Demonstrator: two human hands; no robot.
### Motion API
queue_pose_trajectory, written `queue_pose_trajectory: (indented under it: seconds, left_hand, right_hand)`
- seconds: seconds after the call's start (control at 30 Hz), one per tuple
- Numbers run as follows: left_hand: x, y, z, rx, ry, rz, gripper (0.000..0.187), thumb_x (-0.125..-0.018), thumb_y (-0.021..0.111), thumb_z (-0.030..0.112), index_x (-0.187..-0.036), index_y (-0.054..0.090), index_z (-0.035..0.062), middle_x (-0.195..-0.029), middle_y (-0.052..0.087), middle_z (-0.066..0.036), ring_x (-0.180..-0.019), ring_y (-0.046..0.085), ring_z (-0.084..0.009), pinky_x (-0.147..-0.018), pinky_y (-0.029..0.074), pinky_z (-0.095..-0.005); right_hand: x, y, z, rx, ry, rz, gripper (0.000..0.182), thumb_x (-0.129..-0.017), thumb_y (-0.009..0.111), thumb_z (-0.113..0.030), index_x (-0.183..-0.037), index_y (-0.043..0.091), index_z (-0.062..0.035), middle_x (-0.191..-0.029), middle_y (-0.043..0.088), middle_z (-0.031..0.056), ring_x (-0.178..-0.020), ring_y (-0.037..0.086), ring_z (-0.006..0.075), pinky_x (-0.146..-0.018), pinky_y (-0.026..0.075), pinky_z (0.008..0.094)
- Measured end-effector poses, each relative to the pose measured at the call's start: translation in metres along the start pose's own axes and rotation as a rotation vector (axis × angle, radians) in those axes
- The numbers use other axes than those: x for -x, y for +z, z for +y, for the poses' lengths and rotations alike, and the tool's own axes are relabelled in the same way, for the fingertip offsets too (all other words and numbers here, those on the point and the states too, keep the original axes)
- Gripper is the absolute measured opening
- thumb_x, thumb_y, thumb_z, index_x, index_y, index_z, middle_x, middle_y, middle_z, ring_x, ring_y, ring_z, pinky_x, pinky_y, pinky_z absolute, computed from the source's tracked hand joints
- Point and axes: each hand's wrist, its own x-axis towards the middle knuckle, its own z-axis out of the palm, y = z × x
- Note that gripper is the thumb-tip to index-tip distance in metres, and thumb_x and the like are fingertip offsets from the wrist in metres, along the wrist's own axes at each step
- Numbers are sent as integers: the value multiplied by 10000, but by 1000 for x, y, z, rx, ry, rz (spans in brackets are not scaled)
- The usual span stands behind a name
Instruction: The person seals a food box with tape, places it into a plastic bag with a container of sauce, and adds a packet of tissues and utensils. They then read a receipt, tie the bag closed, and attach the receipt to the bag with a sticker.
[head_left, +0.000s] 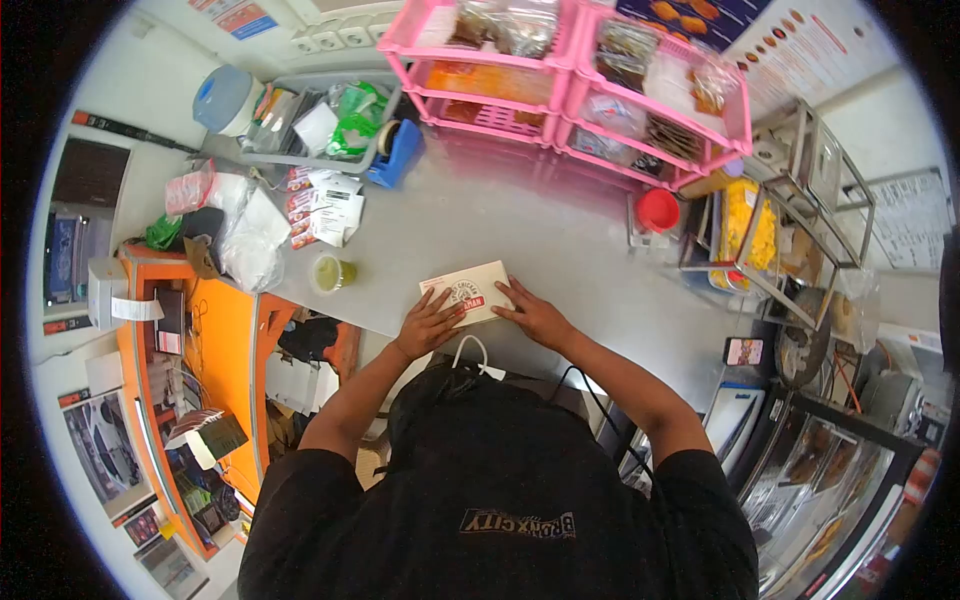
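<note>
box (465,282), pale with red and black print, is lying on the metal counter (440,205) near its front edge, and we are finding both hands on it. the left hand (425,327) is resting its fingers, spread apart, over the near left part of the printed top. the right hand (537,315) is touching the right end, its fingers parted and reaching onto the top; whether either one is also gripping from beneath, we are not managing to tell. left of the box we are seeing a clear cup (330,274) of something green, standing apart from the left hand. farther back, printed papers (330,210) are lying in front of a grey tub (315,164) of bags, and a blue tape dispenser (396,157) is sitting beside it. pink racks (567,85) are holding bagged goods along the back, while a red container (657,210) is standing to the right.
</note>
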Motion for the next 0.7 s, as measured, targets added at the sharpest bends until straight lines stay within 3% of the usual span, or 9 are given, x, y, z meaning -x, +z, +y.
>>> queue_pose_trajectory:
  seconds: [0.1,0.2,0.27,0.3,0.37,0.47,0.5,0.57,0.7]
  left_hand:
    - [17,-15,-27,-22,-12,69,385,-864,775,206,-1235,701,134,-1353,656,-15,-1407,485,-296,-1191,321,-527]
    - [34,-33,-61,-37,-27,113,360,-859,776,184,-1209,709,130,-1335,667,-19,-1397,497,-295,-1169,350,-519]
    - [48,-38,-81,-41,-33,163,361,-848,784,166,-1200,711,132,-1325,673,-23,-1389,509,-292,-1152,366,-511]
    - [54,-39,-89,-40,-36,179,361,-848,784,166,-1200,711,132,-1325,673,-23,-1389,509,-292,-1152,366,-511]
    - [65,-41,-104,16,-37,177,389,-837,796,170,-1214,705,140,-1317,677,-23,-1387,513,-292,-1137,378,-498]
    - [75,-43,-121,80,-28,113,378,-839,800,179,-1205,705,165,-1356,657,3,-1399,501,-271,-1125,389,-472]
    - [77,-46,-126,136,0,89,345,-845,798,177,-1180,714,180,-1373,648,21,-1409,491,-260,-1130,385,-461]
    - [79,-54,-138,154,33,65,369,-847,789,184,-1206,701,179,-1419,617,20,-1425,472,-257,-1124,387,-452]
    - [82,-50,-152,242,127,91,373,-913,673,197,-1283,641,173,-1494,552,8,-1445,445,-256,-1114,390,-448]
  right_hand:
    - [-60,-12,-9,210,-51,-32,584,-817,668,-26,-1356,626,-248,-1623,341,98,-1493,316,374,-1092,463,477]
    - [-142,-27,-24,188,61,-315,464,-851,706,-133,-1308,669,-204,-1601,374,131,-1410,448,365,-1055,480,472]
    - [-200,-2,-15,-97,263,40,451,-867,743,-237,-1304,669,-155,-1573,399,184,-1333,528,365,-1071,467,455]
    - [-236,4,-14,-83,259,32,451,-867,743,-237,-1304,669,-155,-1573,399,184,-1333,528,365,-1071,467,455]
    - [-307,14,-14,-780,693,313,565,-855,776,-265,-1368,606,-99,-1511,450,256,-1279,568,387,-1093,451,433]
    - [-385,2,-46,-997,946,521,759,-831,813,-264,-1481,469,-75,-1423,532,268,-1285,565,385,-1090,448,429]
    - [-400,17,-37,-994,951,518,759,-831,813,-264,-1481,469,-75,-1423,532,268,-1285,565,385,-1090,448,429]
    - [-416,56,-9,-428,754,697,884,-798,839,-233,-1520,351,-85,-1346,576,271,-1251,580,412,-1040,469,470]
    - [-425,47,-28,-262,816,759,834,-787,841,-211,-1465,364,-116,-1329,581,259,-1217,584,437,-993,476,490]
